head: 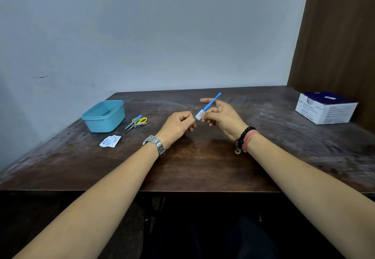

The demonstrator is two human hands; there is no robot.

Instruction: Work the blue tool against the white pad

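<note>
We have a single head-worn view, looking forward and down from close over the counter (192, 167) toward the wall (152, 35)

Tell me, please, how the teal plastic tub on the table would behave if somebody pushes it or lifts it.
The teal tub looks like thin plastic, and nothing shows above its rim, so it is probably light. Its wide flat base suggests it would slide on the wooden table rather than tip. Its walls may flex slightly if squeezed.
</note>
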